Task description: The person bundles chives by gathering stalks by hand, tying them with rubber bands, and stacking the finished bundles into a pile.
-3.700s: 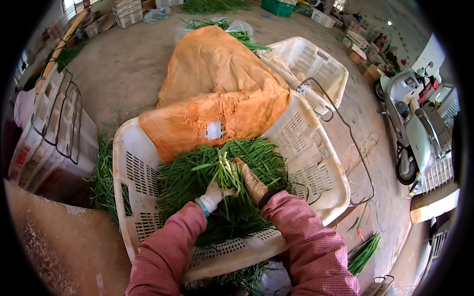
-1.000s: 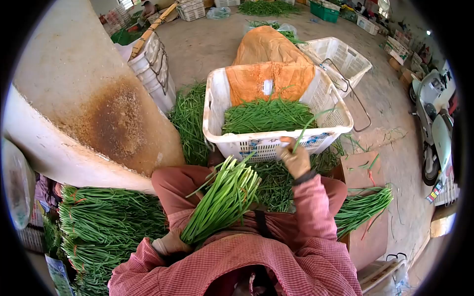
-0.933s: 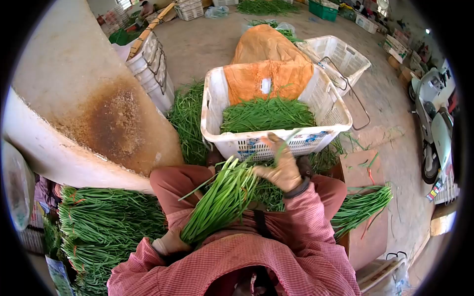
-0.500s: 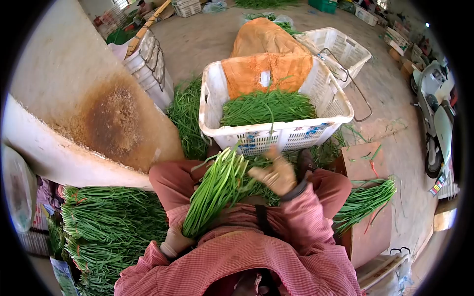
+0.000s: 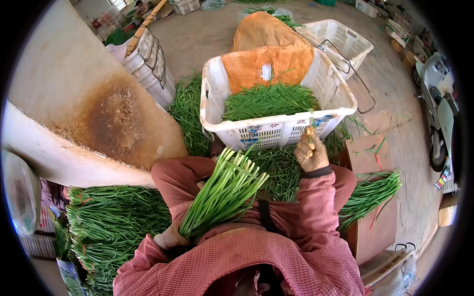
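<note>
My left hand (image 5: 170,239), in a light glove, is wrapped round the lower part of a thick bunch of garlic chives (image 5: 217,197). The bunch leans over my lap, its pale cut ends pointing up and away. My right hand (image 5: 311,152), also gloved, is raised near the front wall of the white crate (image 5: 217,127). Its fingers are pinched together; what is between them is too small to make out. Loose chives (image 5: 271,102) lie inside the crate, in front of an orange cloth (image 5: 247,69) draped over its far side.
Tied chive bunches (image 5: 113,222) are stacked at my left. Another bunch (image 5: 370,195) lies on a brown board (image 5: 373,232) at my right. Loose greens (image 5: 279,170) cover the floor between my legs. A stained pillar (image 5: 113,113) stands left; a scooter (image 5: 439,108) is parked right.
My right hand has moved right and away from the bunch, its spread fingers now pinched. The bunch in my left hand has tipped slightly to the right.
</note>
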Motion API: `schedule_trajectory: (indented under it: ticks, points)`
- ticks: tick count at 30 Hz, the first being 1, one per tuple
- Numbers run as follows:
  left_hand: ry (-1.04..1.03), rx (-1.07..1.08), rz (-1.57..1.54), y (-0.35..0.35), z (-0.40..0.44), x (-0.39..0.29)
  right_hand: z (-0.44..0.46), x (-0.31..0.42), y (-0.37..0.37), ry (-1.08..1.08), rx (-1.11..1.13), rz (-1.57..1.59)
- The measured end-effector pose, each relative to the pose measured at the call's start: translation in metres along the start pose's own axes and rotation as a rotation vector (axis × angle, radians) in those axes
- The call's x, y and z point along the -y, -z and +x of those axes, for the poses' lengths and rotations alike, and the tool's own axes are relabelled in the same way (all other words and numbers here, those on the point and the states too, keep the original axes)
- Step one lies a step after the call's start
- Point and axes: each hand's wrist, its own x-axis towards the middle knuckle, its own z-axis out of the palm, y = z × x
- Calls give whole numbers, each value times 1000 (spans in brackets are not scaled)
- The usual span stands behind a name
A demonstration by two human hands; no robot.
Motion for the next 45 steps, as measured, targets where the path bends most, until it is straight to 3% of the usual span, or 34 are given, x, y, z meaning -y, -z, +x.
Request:
schedule_trajectory:
  ticks: [1,2,3,5,7,9,11,13,14,16,17,19,20,21,22,23,25,27,29,30,31,32,33,35,36,38,39,40,42,43,45]
  points:
    - [6,2,6,-2,3,-1,0,10,11,111,-104,-199]
    - [9,0,9,-3,5,-3,-2,20,18,-51,-371,-874]
    - [10,-3,17,-4,7,-4,-5,16,24,-47,-370,-878]
    - [17,-16,38,-5,5,-5,-19,-8,13,402,-450,-2249]
    - [36,-32,58,-7,0,-4,-23,-35,-19,892,5,-1930]
    - [52,-54,76,-8,-7,-2,-26,-68,-32,788,213,-1938]
    - [76,-79,78,-6,-20,1,-25,-94,-29,335,212,-2365]
    - [104,-91,59,-2,-30,3,7,-104,21,228,4,-2116]
    - [122,-92,41,-1,-33,3,10,-64,-3,-9,-218,-2092]
    - [183,-95,13,4,-32,2,16,-31,53,487,-474,-2311]
    - [216,-97,-5,7,-32,1,6,-27,49,323,-597,-2558]
    - [225,-95,-12,10,-33,-3,-4,-45,57,-177,-515,-2255]
    - [159,-83,4,7,-29,-8,4,-78,112,-187,-216,-1728]
    - [93,-72,18,4,-24,-15,4,-95,115,-300,-118,-1239]
    - [-34,-50,48,0,-19,-21,4,-112,118,-446,-100,-759]
    - [-35,-43,50,-4,-13,-28,-8,-120,52,-674,-243,-312]
    - [-295,-242,623,-17,-5,-31,-6,-125,-2,-611,-26,176]
    - [-467,-400,1198,-30,-5,-19,-9,-125,-13,-569,160,422]
    - [-135,-229,1351,-43,-8,-22,-9,-125,-15,-553,232,550]
    - [-221,-129,1242,-29,-11,-19,-8,-125,-17,-529,162,613]
    - [-303,-34,1138,-18,-17,-37,2,-137,5,-531,371,456]
    - [-254,203,654,-2,-12,-64,4,-136,3,-528,377,406]
    - [-204,181,907,16,-11,-88,5,-135,2,-530,377,360]
    - [-290,104,576,15,17,-109,9,-132,-11,-596,382,347]
    - [-332,226,808,22,43,-98,10,-133,-18,-608,460,381]
    - [-59,554,432,18,91,-31,13,-132,-31,-668,491,405]
    - [62,724,735,15,101,-2,21,-125,-34,-716,454,383]
    - [-26,835,79,-14,97,-3,31,-124,-26,-677,544,423]
    - [89,772,-91,-24,92,-15,41,-112,-14,-621,601,468]
    - [112,731,-112,-25,87,-16,32,-97,-34,-493,335,280]
    - [211,636,-369,-35,74,-31,43,-73,-33,-322,204,-155]
